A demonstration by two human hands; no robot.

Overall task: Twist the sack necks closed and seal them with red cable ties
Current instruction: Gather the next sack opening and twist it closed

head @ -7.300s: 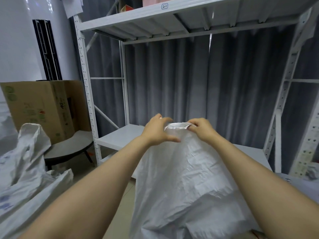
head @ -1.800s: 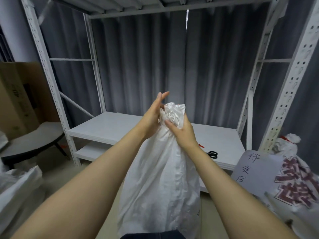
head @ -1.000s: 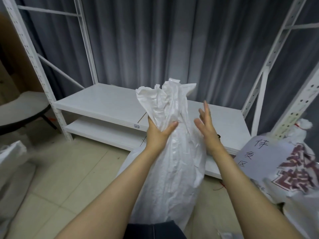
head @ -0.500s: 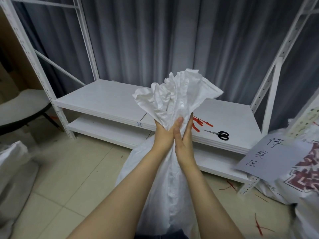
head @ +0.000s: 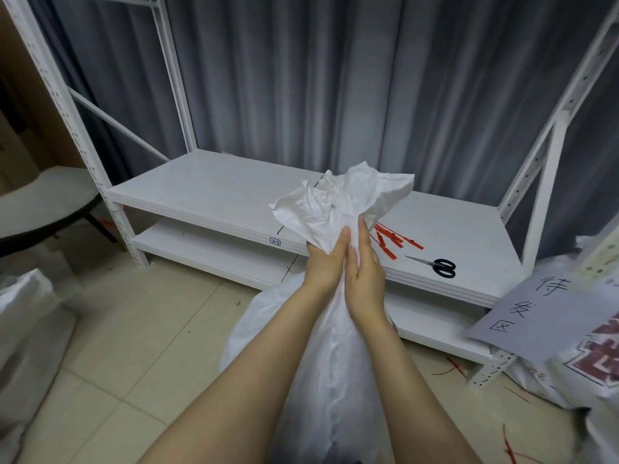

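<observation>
A white woven sack (head: 331, 380) stands on the floor in front of me. Its neck is gathered, and the loose top (head: 338, 202) fans out above my hands. My left hand (head: 323, 262) grips the neck from the left. Close against it, my right hand (head: 363, 272) wraps the neck from the right. Red cable ties (head: 393, 241) lie in a small pile on the white shelf (head: 214, 192), just behind and right of my hands.
Black scissors (head: 435, 264) lie on the shelf right of the ties. A paper sign (head: 549, 309) rests on printed sacks (head: 589, 363) at the right. More white sacks (head: 23, 333) sit at the left. Cut red tie ends (head: 449, 368) litter the tiled floor.
Since a second ago my right hand, then open beside the sack, has closed on the neck next to my left hand. The view has tilted down, showing the ties and scissors.
</observation>
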